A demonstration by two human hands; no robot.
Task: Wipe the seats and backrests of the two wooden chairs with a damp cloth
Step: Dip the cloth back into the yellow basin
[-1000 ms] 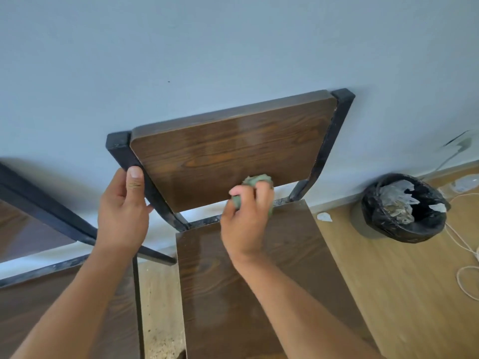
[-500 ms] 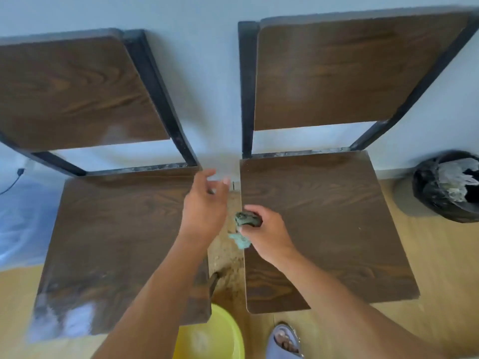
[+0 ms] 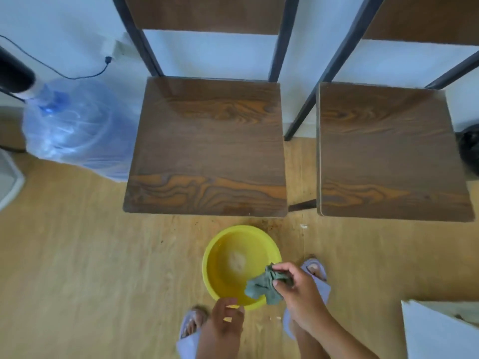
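The wiping has broken off: half a second ago the right hand (image 3: 298,288) carried the green cloth (image 3: 264,286) in the gap between the two seats, and a second ago it was rubbing the right chair's backrest; now the view has swung down to the floor and the cloth hangs over the yellow basin (image 3: 241,265), at the basin's 4 o'clock rim. The right hand is clamped on the bunched cloth, thumb and fingers pinching its upper fold, the loose end drooping toward the water. The left hand (image 3: 226,322) sits at the basin's 6 o'clock edge, fingers loosely curled and holding nothing; whether it touches the rim I cannot tell. Both chairs stand at 12 o'clock from the basin, the left seat (image 3: 207,149) and right seat (image 3: 388,151) bare and slightly glossy. A water jug (image 3: 77,125) lies at 10 o'clock. My reading is that the cloth is due a rinse or wring, either to re-wet it for another pass or because the wiping is done.
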